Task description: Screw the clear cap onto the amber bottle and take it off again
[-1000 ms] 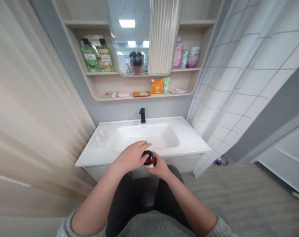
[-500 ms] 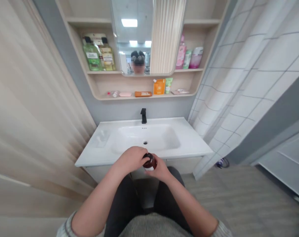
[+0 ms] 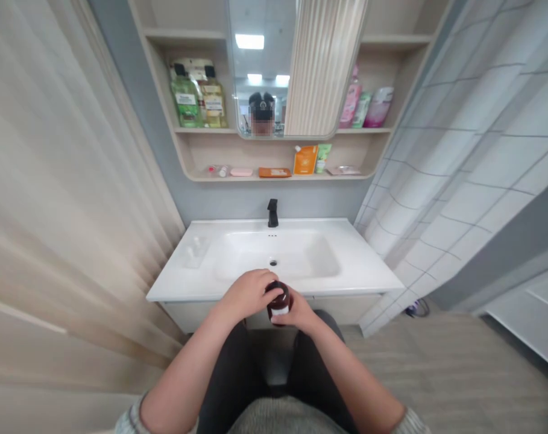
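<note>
A dark brown bottle point(image 3: 276, 302) with a black cap and a white label is held low in front of the washbasin's front edge. My left hand point(image 3: 255, 292) is closed around its cap, the thumb lying across the top. Lower down, my right hand point(image 3: 298, 312) wraps the bottle's body from the right, with fingers partly hidden behind it. Just beyond both hands is the white washbasin point(image 3: 237, 289), with a black faucet point(image 3: 272, 213) at its back.
A clear tray point(image 3: 196, 252) rests on the counter's left side. Above, a shelf point(image 3: 237, 178) holds an orange pouch point(image 3: 305, 160), a green tube point(image 3: 322, 158) and small items. Green point(image 3: 185, 99) and yellow bottles stand upper left. A tiled-pattern curtain point(image 3: 440, 199) hangs at right.
The view has shifted slightly, so the basin and shelves sit further right. The bottle is tipped a little more upright, showing more of its label. Both hands keep their hold.
</note>
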`<state>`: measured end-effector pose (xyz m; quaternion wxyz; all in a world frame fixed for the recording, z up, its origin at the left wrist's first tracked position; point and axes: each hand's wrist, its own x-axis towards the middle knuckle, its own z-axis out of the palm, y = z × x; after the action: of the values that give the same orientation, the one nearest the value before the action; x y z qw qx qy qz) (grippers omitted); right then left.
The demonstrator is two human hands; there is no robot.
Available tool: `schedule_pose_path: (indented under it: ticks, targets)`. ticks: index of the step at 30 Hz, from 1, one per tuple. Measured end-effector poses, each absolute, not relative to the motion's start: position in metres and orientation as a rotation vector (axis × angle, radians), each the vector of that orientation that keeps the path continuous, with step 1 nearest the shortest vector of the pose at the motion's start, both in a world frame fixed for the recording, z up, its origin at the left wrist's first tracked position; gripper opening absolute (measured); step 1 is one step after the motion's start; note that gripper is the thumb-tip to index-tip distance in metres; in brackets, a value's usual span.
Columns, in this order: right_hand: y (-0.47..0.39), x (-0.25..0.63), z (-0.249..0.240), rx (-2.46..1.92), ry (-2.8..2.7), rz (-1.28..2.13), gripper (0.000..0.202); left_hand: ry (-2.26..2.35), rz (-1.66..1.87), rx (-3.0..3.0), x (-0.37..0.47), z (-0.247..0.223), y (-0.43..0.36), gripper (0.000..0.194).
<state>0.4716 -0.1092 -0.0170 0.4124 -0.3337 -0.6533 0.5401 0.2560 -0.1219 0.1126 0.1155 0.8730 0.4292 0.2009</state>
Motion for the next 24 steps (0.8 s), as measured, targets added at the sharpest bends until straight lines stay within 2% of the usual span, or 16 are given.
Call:
schedule_pose_path:
  ticks: [4,8,12,16,18,20,24]
  targets:
    - [-0.108,0.469,-0.015,-0.978,-1.68,1.183,0.072,1.459,0.482,2.621,0.259,0.107,-0.115,0.035]
    - [-0.109,0.472,-0.013,-0.941,-1.734,1.234,0.066,1.438,0.324,2.714,0.267,0.104,-0.106,0.044]
    - [-0.107,0.478,-0.005,-0.843,-1.747,1.419,0.071,1.195,0.294,2.799,0.269,0.103,-0.096,0.042]
    - [-0.097,0.486,-0.001,-0.834,-1.701,1.438,0.086,1.113,0.412,2.751,0.257,0.097,-0.08,0.041]
    - [-0.086,0.493,-0.004,-0.903,-1.609,1.373,0.089,1.223,0.553,2.626,0.243,0.083,-0.065,0.039]
    - [-0.07,0.507,-0.009,-1.012,-1.474,1.258,0.082,1.452,0.629,2.47,0.225,0.06,-0.047,0.038]
    - [-0.023,0.557,-0.016,-1.197,-1.227,0.903,0.074,1.888,0.518,2.297,0.189,0.0,-0.018,0.039]
